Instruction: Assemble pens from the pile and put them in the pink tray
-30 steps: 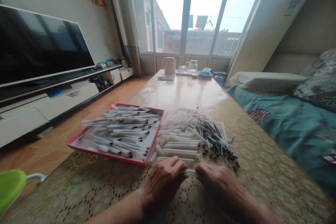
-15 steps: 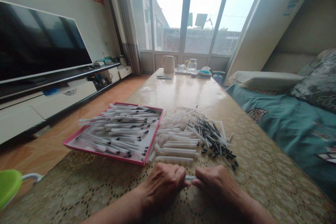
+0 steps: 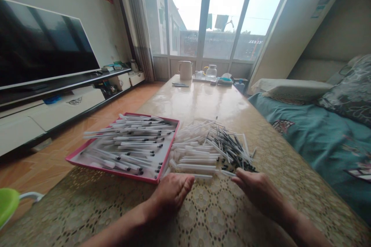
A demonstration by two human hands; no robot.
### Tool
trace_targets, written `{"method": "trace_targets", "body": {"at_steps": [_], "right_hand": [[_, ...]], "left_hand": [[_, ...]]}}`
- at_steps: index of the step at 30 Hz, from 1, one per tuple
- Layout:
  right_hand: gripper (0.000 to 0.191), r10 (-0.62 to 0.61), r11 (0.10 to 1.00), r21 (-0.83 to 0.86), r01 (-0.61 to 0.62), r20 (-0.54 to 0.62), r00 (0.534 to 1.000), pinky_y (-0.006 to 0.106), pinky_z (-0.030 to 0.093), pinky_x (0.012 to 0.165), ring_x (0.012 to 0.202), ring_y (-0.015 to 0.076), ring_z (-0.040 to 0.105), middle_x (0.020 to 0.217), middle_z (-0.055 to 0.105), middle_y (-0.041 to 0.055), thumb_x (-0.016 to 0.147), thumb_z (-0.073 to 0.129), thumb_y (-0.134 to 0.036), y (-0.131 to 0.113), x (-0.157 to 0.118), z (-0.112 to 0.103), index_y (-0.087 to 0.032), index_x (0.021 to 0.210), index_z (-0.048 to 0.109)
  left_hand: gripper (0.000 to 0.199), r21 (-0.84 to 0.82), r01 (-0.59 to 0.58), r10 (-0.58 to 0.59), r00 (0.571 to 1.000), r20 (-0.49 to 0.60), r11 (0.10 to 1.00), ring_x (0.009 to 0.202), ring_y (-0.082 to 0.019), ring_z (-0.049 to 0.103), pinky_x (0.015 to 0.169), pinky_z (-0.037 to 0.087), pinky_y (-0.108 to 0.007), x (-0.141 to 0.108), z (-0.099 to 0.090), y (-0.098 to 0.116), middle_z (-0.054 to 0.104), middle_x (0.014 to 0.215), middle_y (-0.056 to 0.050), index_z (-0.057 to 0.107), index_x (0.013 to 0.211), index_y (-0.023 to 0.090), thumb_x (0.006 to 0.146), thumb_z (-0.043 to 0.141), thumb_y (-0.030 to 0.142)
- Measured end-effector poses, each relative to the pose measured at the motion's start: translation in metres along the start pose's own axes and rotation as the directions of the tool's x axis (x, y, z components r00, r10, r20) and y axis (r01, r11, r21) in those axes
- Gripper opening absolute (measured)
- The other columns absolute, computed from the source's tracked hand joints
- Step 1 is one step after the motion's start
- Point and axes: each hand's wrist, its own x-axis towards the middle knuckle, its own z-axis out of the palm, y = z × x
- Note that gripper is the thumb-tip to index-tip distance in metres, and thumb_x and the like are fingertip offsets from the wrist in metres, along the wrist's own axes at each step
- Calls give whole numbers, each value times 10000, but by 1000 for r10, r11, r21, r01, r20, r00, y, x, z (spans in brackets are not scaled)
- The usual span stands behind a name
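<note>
My right hand (image 3: 257, 185) is closed, its thumb and fingers pinching a slim white pen (image 3: 228, 173) whose tip points left. Just behind that hand lie small black plugs (image 3: 223, 165) and a heap of dark, thin refills (image 3: 230, 144). My left hand (image 3: 175, 191) is at the near right corner of a pink-rimmed tray (image 3: 158, 180), its fingers curled together and their inner side hidden. Right behind its fingertips a white pen barrel (image 3: 204, 176) lies on the table, partly covered by the hand. More white barrels (image 3: 197, 160) lie in rows between tray and refills.
Many white pens with black ends (image 3: 136, 139) fill the tray, some jutting past its left rim. A kettle (image 3: 184, 70), a glass jug (image 3: 211, 72) and a tissue pack (image 3: 225, 80) stand at the table's far end. A sofa (image 3: 313, 135) runs along the right.
My hands have parted from around the white piece they both held. My right hand has moved right and forward with the pen; my left has shifted left, beside the lone barrel.
</note>
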Motion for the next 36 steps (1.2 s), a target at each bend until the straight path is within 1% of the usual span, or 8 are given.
{"method": "trace_targets", "body": {"at_steps": [5, 10, 14, 16, 19, 23, 30, 36], "right_hand": [[320, -24, 989, 146, 18, 39, 999, 224, 353, 517, 554, 132, 581, 628, 591, 2, 982, 261, -321, -1, 7, 2, -215, 758, 462], [269, 38, 973, 231, -28, -39, 999, 217, 386, 548, 576, 130, 585, 670, 595, 11, 968, 291, -278, -16, 11, -2, -202, 805, 492], [248, 33, 943, 330, -26, -15, 999, 209, 402, 577, 619, 128, 600, 735, 640, 28, 972, 313, -269, -24, 11, -7, -192, 917, 541], [234, 28, 934, 356, -25, -5, 1000, 211, 402, 573, 618, 128, 603, 749, 648, 29, 972, 319, -272, -25, 10, -5, -193, 938, 538], [218, -14, 953, 303, 14, -1, 1000, 216, 376, 542, 588, 128, 583, 704, 621, 17, 962, 342, -280, -26, 10, 1, -193, 858, 512], [216, -93, 962, 258, 87, 9, 996, 219, 346, 527, 571, 120, 552, 681, 594, 6, 958, 349, -272, -28, 11, 7, -193, 819, 494], [227, -114, 919, 383, 92, 36, 993, 229, 362, 565, 630, 133, 568, 733, 617, 18, 963, 352, -294, -42, 14, 2, -190, 878, 535], [420, 137, 737, 655, -166, 95, 986, 218, 368, 545, 536, 111, 500, 579, 504, -29, 978, 261, -417, -28, 9, -19, -193, 714, 499]], "left_hand": [[334, -154, 145, -165, 978, -126, 977, 519, -131, 466, 492, 302, -222, -2, -8, 4, 515, 572, 18, 590, 714, 180, 897, 423, 403], [400, -249, 269, -354, 834, -423, 930, 583, -150, 526, 574, 396, -247, 0, -20, 4, 566, 682, 8, 494, 1245, 164, 887, 469, 342], [446, -385, 185, -369, 791, -487, 904, 645, -142, 562, 634, 457, -271, 0, -17, 4, 584, 816, -16, 398, 1313, 183, 880, 466, 267], [396, -491, 115, -364, 817, -448, 863, 672, -137, 570, 625, 477, -269, -1, -10, 7, 578, 862, -31, 441, 1246, 189, 861, 500, 266], [360, -748, 136, -369, 917, -153, 649, 606, -132, 573, 480, 469, -224, -1, 4, 14, 552, 769, -3, 478, 1140, 187, 814, 579, 302], [364, -894, 260, -313, 939, 145, 364, 545, -124, 599, 451, 469, -206, 1, 15, 20, 578, 676, 18, 524, 1012, 156, 728, 688, 312], [320, -929, 277, -327, 926, 189, 247, 485, -119, 588, 431, 469, -206, 6, 12, 17, 634, 569, 2, 596, 852, 130, 679, 747, 352], [326, -963, 231, -412, 898, 156, 138, 516, -107, 596, 505, 475, -209, 4, 9, 11, 646, 579, -3, 602, 826, 132, 661, 776, 353]]}}
